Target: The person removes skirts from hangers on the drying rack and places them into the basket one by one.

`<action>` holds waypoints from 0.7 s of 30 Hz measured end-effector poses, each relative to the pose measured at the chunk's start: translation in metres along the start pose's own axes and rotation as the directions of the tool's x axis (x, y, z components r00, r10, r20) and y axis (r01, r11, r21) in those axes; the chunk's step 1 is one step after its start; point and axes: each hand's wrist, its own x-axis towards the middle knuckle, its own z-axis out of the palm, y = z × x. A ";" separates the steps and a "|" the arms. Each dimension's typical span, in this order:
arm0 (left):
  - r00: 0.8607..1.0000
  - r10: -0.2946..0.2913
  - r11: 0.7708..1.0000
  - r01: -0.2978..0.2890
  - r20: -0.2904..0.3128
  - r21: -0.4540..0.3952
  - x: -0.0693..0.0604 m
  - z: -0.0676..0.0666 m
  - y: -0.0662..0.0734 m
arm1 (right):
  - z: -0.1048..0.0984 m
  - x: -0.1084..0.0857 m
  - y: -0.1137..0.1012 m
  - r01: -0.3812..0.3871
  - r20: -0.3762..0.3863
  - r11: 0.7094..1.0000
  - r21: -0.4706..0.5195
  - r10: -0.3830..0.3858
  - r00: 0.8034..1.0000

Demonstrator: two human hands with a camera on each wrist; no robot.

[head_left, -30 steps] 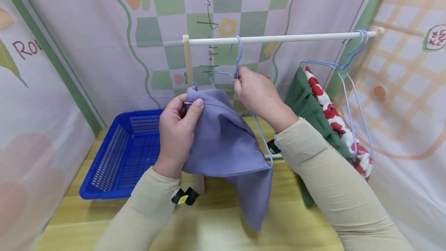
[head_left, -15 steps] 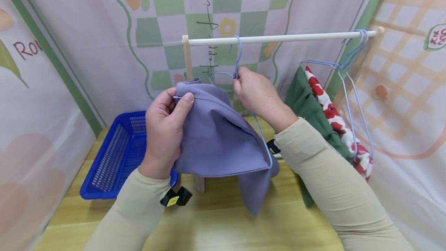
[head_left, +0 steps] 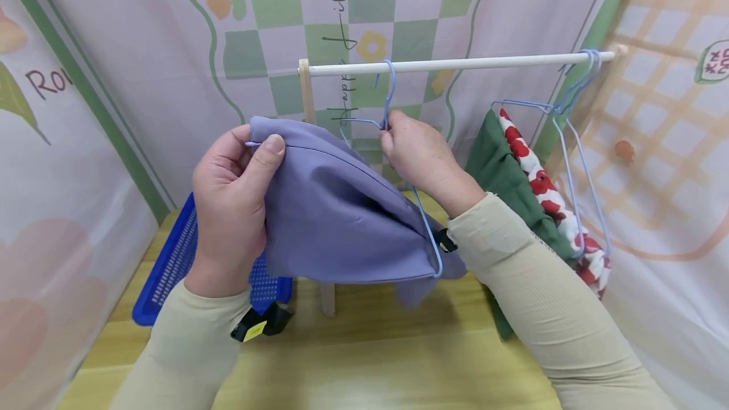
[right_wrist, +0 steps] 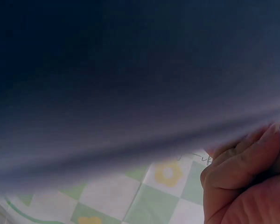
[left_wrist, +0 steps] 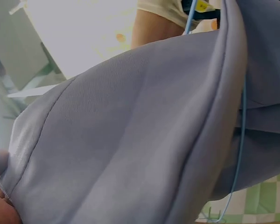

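Note:
In the head view a blue wire hanger [head_left: 424,223] hangs by its hook from the white rod. My right hand [head_left: 424,160] pinches the hanger just below the hook. My left hand [head_left: 230,211] pinches the upper left corner of a purple-grey garment [head_left: 342,220], thumb on the front, and holds it out to the left. The garment's lower right part lies over the hanger's lower right corner. In the left wrist view the cloth [left_wrist: 102,126] spreads from the fingertips; in the right wrist view blurred cloth [right_wrist: 130,93] hides much, with curled fingers [right_wrist: 242,172] beside it.
The white rod [head_left: 484,62] spans the rack on a wooden post [head_left: 306,93]. At its right end, blue hangers [head_left: 575,182] carry a green garment [head_left: 512,188] and a red-and-white one [head_left: 543,188]. A blue basket [head_left: 171,264] stands at left on the wooden table [head_left: 364,359].
My left hand has moved left and slightly up with the garment's corner, stretching the cloth over more of the basket. The garment's dangling end has risen. My right hand stays at the hanger.

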 end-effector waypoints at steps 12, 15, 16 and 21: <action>0.997 0.044 0.997 -0.048 -0.058 -0.061 0.011 -0.012 0.018 | 0.001 0.000 0.000 -0.003 0.012 1.000 0.010 0.003 1.000; 0.996 0.050 0.996 -0.056 -0.079 -0.076 0.015 -0.016 0.021 | 0.001 0.000 0.000 -0.001 0.008 1.000 0.009 0.001 1.000; 0.995 0.049 0.994 -0.057 -0.086 -0.089 0.016 -0.018 0.022 | 0.001 0.000 0.000 0.001 0.005 1.000 0.008 -0.001 1.000; 0.990 0.078 0.986 -0.093 -0.115 -0.138 0.022 -0.025 0.029 | 0.000 0.000 0.000 0.004 -0.005 1.000 0.001 -0.004 1.000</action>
